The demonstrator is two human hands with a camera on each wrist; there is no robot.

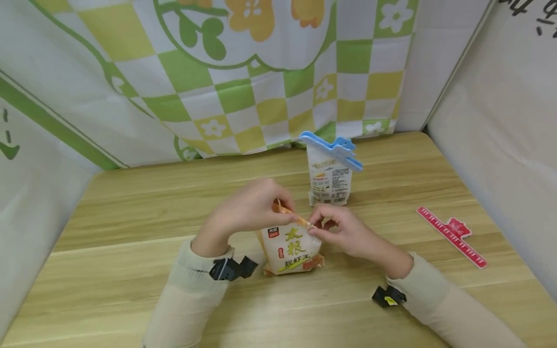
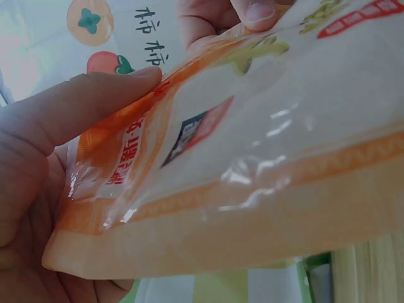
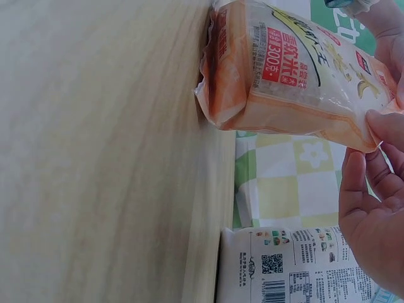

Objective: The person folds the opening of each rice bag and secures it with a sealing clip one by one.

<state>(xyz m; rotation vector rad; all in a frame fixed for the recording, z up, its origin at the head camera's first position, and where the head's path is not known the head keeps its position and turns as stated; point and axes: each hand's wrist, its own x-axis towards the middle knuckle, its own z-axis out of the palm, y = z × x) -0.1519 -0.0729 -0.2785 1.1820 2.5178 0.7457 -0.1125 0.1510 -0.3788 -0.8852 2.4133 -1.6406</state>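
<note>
A small rice bag (image 1: 290,249), white with orange edges and printed characters, stands on the table between the two hands. The left hand (image 1: 256,205) pinches the left part of its folded top edge. At the right end of that edge, the right hand (image 1: 344,229) pinches the bag between thumb and fingers. In the left wrist view, the left thumb lies along the orange top of the rice bag (image 2: 252,139). The right wrist view shows the rice bag (image 3: 297,69) with its bottom on the tabletop and the right fingertips at its upper corner.
Behind the right hand stands a second printed bag (image 1: 329,179) with a blue clip (image 1: 332,150) across its top. A red sealing clip (image 1: 452,236) lies on the wooden table (image 1: 130,270) at the right. A checkered cloth (image 1: 261,101) hangs at the back.
</note>
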